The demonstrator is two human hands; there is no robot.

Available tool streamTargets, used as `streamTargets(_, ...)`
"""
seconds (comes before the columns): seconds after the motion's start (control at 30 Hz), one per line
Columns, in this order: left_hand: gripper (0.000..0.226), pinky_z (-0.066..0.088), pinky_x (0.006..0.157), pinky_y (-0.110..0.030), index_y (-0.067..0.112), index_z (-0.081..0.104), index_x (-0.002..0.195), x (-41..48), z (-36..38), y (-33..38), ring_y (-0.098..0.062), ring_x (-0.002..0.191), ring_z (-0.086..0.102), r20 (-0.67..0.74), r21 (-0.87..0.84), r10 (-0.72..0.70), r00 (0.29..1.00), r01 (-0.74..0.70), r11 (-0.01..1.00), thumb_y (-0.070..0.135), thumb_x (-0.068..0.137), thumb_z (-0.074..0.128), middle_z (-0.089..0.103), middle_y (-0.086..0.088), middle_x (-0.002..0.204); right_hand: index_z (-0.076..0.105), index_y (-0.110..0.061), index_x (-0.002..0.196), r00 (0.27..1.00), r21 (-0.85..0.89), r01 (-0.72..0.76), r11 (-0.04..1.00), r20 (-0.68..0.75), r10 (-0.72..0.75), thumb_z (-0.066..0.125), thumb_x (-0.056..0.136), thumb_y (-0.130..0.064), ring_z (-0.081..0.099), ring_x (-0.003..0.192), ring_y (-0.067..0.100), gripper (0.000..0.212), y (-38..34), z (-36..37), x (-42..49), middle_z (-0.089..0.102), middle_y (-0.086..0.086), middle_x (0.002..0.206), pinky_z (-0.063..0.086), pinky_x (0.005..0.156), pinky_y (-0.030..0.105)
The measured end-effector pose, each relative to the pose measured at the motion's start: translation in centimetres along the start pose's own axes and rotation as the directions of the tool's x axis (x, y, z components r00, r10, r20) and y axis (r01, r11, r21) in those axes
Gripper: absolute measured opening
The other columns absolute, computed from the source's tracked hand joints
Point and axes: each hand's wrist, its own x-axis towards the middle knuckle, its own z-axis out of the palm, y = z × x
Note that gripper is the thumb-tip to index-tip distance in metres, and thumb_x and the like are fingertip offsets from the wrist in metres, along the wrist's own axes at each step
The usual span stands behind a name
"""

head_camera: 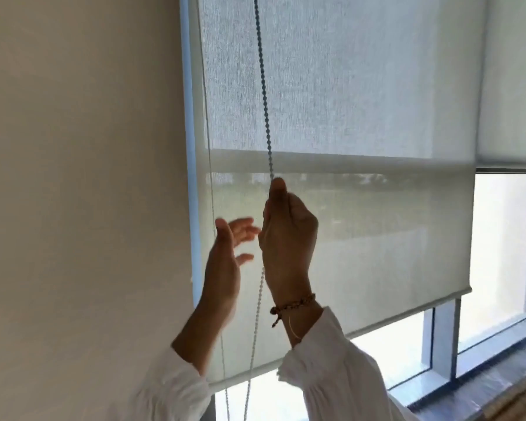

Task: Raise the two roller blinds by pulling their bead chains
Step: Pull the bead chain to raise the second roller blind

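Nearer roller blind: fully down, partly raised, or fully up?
Partly raised. The nearer roller blind has its bottom bar hanging partway up the window, bare glass showing beneath it. The right hand grips the bead chain.

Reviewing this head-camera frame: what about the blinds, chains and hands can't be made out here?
- Head view: roller tubes and chain clutch, cut off by the top edge above the near blind.
- Second blind: mostly cut off by the right edge; its chain is not visible.
- Bead chain loop bottom: below the frame.
- Left hand: fingers motion-blurred; contact with the thin strand unclear.
- Right hand: grip hidden by its own back.
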Motion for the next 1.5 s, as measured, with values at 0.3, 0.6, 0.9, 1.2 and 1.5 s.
streamTargets(0.3, 0.031, 0.046, 0.064, -0.023, 0.019, 0.056, 0.098, 2.9, 2.3, 6.9, -0.010, 0.071, 0.059, 0.142, -0.063, 0.090, 0.986, -0.082, 0.995, 0.039, 0.095, 0.032, 0.061, 0.005, 0.076, 0.039, -0.024, 0.045, 0.993, -0.063, -0.117, 0.991, -0.019, 0.116, 0.047, 0.082, -0.047, 0.027, 0.043, 0.014, 0.043, 4.4, -2.7, -5.7, 0.032, -0.011, 0.039, 0.024, 0.045, 0.026)
streamTargets(0.6, 0.046, 0.018, 0.047, -0.031, 0.029, 0.039, 0.044, 3.0, 4.5, 5.1, -0.015, 0.041, 0.020, -0.243, -0.056, 0.229, 0.942, -0.250, 0.967, 0.044, 0.088, 0.038, 0.029, 0.011, 0.038, 0.061, -0.028, 0.079, 0.971, 0.076, -0.222, 0.972, -0.070, 0.227, 0.040, 0.093, -0.034, 0.050, 0.073, 0.013, 0.027, 5.0, -2.5, -3.4, 0.056, -0.001, 0.077, 0.041, 0.071, 0.032)
streamTargets(0.9, 0.044, 0.026, 0.046, -0.034, 0.030, 0.040, 0.050, -1.3, 2.5, 0.2, -0.015, 0.042, 0.027, -0.193, 0.068, 0.216, 0.957, -0.206, 0.976, 0.059, 0.083, 0.043, 0.034, 0.010, 0.040, 0.034, -0.023, 0.135, 0.957, 0.238, -0.264, 0.935, 0.183, 0.223, 0.046, 0.093, -0.030, 0.056, 0.106, 0.021, 0.044, -1.4, -0.3, 3.2, 0.053, 0.006, 0.122, 0.050, 0.086, 0.032)
streamTargets(1.2, 0.053, 0.028, 0.054, -0.031, 0.020, 0.045, 0.053, -5.7, 2.6, -3.5, -0.008, 0.050, 0.034, -0.139, 0.081, 0.234, 0.962, -0.224, 0.971, 0.068, 0.076, 0.043, 0.042, 0.006, 0.048, 0.061, -0.022, 0.068, 0.991, -0.032, -0.061, 0.998, 0.115, 0.064, 0.046, 0.094, -0.031, 0.033, 0.035, 0.003, 0.032, -4.2, 2.6, 4.8, 0.039, -0.013, 0.034, 0.028, 0.045, 0.025)
streamTargets(1.5, 0.059, 0.041, 0.060, -0.026, 0.023, 0.062, 0.072, -2.0, 1.4, -0.6, -0.004, 0.052, 0.055, -0.001, -0.002, -0.125, 0.992, 0.125, 0.992, 0.062, 0.076, 0.018, 0.061, 0.011, 0.047, 0.055, -0.026, 0.057, 0.989, 0.001, 0.141, 0.990, 0.045, -0.140, 0.047, 0.092, -0.029, 0.031, 0.038, 0.011, 0.035, -5.1, -0.2, 4.3, 0.036, -0.012, 0.034, 0.029, 0.049, 0.030)
